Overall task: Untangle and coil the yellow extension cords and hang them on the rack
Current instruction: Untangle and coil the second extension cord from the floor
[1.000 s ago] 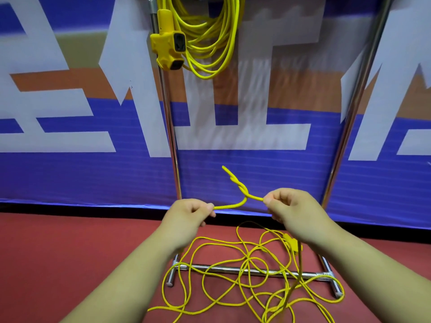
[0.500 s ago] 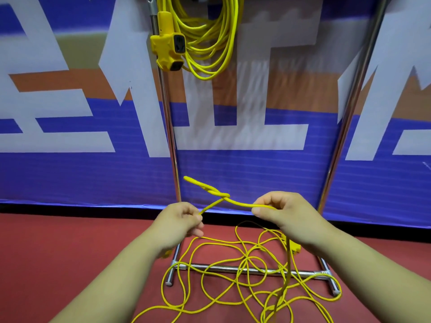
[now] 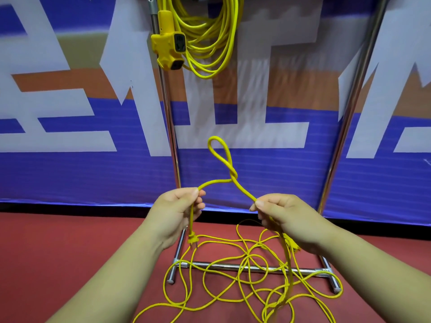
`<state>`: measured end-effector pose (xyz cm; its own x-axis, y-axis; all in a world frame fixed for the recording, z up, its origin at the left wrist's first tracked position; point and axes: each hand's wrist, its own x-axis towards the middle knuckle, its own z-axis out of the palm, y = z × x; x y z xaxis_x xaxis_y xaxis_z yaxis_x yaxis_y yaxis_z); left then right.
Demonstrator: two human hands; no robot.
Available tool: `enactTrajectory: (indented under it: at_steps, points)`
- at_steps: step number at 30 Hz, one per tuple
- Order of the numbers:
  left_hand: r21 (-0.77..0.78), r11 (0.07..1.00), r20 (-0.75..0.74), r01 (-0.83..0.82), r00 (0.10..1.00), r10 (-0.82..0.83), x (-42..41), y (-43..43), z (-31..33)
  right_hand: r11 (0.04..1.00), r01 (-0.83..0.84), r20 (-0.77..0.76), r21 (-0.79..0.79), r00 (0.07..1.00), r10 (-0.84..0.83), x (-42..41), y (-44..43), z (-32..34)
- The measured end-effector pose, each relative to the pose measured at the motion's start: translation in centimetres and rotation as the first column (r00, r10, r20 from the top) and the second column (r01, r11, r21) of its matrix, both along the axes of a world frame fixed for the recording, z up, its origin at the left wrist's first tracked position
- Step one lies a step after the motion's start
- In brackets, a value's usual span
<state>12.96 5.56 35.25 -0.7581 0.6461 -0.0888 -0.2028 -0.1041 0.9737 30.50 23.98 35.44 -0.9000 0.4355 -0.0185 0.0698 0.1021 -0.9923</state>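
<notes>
A yellow extension cord (image 3: 221, 157) rises between my hands in a loose upright loop that crosses itself once. My left hand (image 3: 177, 210) pinches one side of it, and the short end with the plug (image 3: 193, 241) hangs below that hand. My right hand (image 3: 277, 213) pinches the other side, from which the cord drops to a tangled pile (image 3: 247, 283) on the red floor. A second yellow cord (image 3: 210, 36) hangs coiled at the top of the chrome rack (image 3: 168, 117), its socket block (image 3: 169, 46) beside the left post.
The rack's chrome base bar (image 3: 245, 267) lies across the floor under the tangle, with feet at both ends. Its right post (image 3: 347, 117) slants up on the right. A blue, white and orange banner (image 3: 70, 113) covers the wall behind.
The tight twist between my hands has opened into a tall loose loop. Both hands have risen a little, and the plug end now hangs free below my left hand.
</notes>
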Motion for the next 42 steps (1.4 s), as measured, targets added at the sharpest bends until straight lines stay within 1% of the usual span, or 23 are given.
enactTrajectory:
  at_steps: [3, 5, 6, 7, 8, 10, 11, 13, 15, 19, 21, 23, 24, 26, 28, 31, 33, 34, 35, 36, 38, 40, 42]
  points:
    - [-0.045, 0.994, -0.119, -0.097, 0.989, 0.091, -0.5, 0.1, -0.2, 0.996, 0.065, 0.045, -0.063, 0.997, -0.062, -0.3, 0.2, -0.3]
    - [-0.087, 0.987, -0.19, -0.138, 0.975, 0.119, -0.9, 0.0, -0.4, 0.99, 0.114, 0.054, -0.081, 0.992, -0.11, -0.6, 0.5, -0.7]
    - [-0.121, 0.983, -0.224, -0.136, 0.969, 0.107, -1.0, -0.2, -0.5, 0.988, 0.133, 0.045, -0.082, 0.991, -0.129, -0.7, 0.6, -0.9]
    - [-0.169, 0.98, -0.249, -0.103, 0.967, 0.059, -1.0, -0.3, -0.6, 0.986, 0.147, 0.029, -0.074, 0.989, -0.145, -0.8, 0.7, -1.0]
    - [-0.218, 0.975, -0.241, -0.032, 0.97, -0.022, -0.9, -0.5, -0.6, 0.986, 0.158, 0.005, -0.056, 0.987, -0.158, -0.8, 0.8, -1.0]
    - [-0.266, 0.95, -0.116, 0.161, 0.973, -0.197, -0.4, -0.8, -0.8, 0.983, 0.185, -0.049, 0.003, 0.982, -0.184, -0.8, 0.9, -0.9]
    - [-0.258, 0.935, -0.037, 0.243, 0.965, -0.261, -0.2, -0.8, -0.7, 0.978, 0.205, -0.072, 0.041, 0.977, -0.202, -0.7, 0.9, -0.8]
    - [-0.21, 0.918, 0.09, 0.337, 0.941, -0.325, 0.2, -0.7, -0.5, 0.963, 0.245, -0.093, 0.116, 0.967, -0.235, -0.6, 0.9, -0.8]
    - [-0.15, 0.918, 0.15, 0.368, 0.926, -0.347, 0.6, -0.4, -0.2, 0.957, 0.251, -0.097, 0.148, 0.966, -0.238, -0.7, 0.7, -0.9]
    - [-0.053, 0.923, 0.168, 0.38, 0.915, -0.367, 1.6, 0.0, 0.1, 0.951, 0.221, -0.069, 0.215, 0.975, -0.211, -1.0, 0.4, -1.1]
    - [-0.009, 0.924, 0.185, 0.383, 0.909, -0.374, 1.8, 0.2, 0.0, 0.955, 0.201, -0.066, 0.216, 0.979, -0.192, -1.0, 0.1, -0.9]
    - [-0.007, 0.923, 0.163, 0.385, 0.911, -0.379, 2.0, 0.3, -0.1, 0.957, 0.199, -0.09, 0.211, 0.979, -0.183, -1.1, -0.1, -0.7]
    - [-0.035, 0.925, 0.128, 0.379, 0.919, -0.372, 2.1, 0.3, -0.1, 0.955, 0.206, -0.112, 0.214, 0.976, -0.186, -1.1, -0.2, -0.6]
    - [-0.147, 0.934, 0.022, 0.326, 0.945, -0.327, 2.3, 0.4, 0.0, 0.944, 0.233, -0.143, 0.235, 0.969, -0.203, -1.1, -0.3, -0.4]
    - [-0.244, 0.946, -0.081, 0.215, 0.967, -0.241, 2.1, 0.5, 0.1, 0.945, 0.24, -0.143, 0.22, 0.967, -0.213, -1.0, -0.1, -0.1]
    - [-0.268, 0.964, -0.17, 0.009, 0.984, -0.056, 1.0, 0.4, -0.5, 0.967, 0.195, -0.093, 0.164, 0.979, -0.182, -0.6, 0.1, 0.3]
    - [-0.301, 0.949, -0.206, -0.09, 0.978, 0.028, -0.3, -0.1, -0.9, 0.98, 0.171, -0.043, 0.098, 0.985, -0.167, -0.4, 0.1, 0.3]
    - [-0.311, 0.947, -0.181, -0.077, 0.983, 0.021, -0.8, -0.4, -1.0, 0.984, 0.166, -0.015, 0.069, 0.986, -0.165, -0.4, 0.1, 0.2]
    - [-0.297, 0.955, -0.112, -0.015, 0.994, -0.019, -1.1, -0.7, -1.0, 0.985, 0.162, 0.008, 0.053, 0.987, -0.162, -0.3, 0.2, 0.1]
    - [-0.259, 0.963, -0.019, 0.077, 0.996, -0.085, -1.2, -1.0, -0.9, 0.986, 0.158, 0.023, 0.048, 0.987, -0.159, -0.3, 0.3, -0.1]
    - [-0.17, 0.953, 0.133, 0.252, 0.964, -0.231, -1.0, -1.2, -0.7, 0.986, 0.159, 0.022, 0.051, 0.987, -0.161, -0.3, 0.5, -0.3]
    - [-0.117, 0.935, 0.194, 0.334, 0.931, -0.308, -0.5, -1.0, -0.4, 0.985, 0.164, -0.009, 0.048, 0.986, -0.164, -0.2, 0.5, -0.2]
    - [-0.097, 0.937, 0.195, 0.335, 0.93, -0.313, -0.1, -0.6, -0.2, 0.987, 0.156, -0.045, 0.038, 0.987, -0.155, -0.2, 0.3, -0.1]
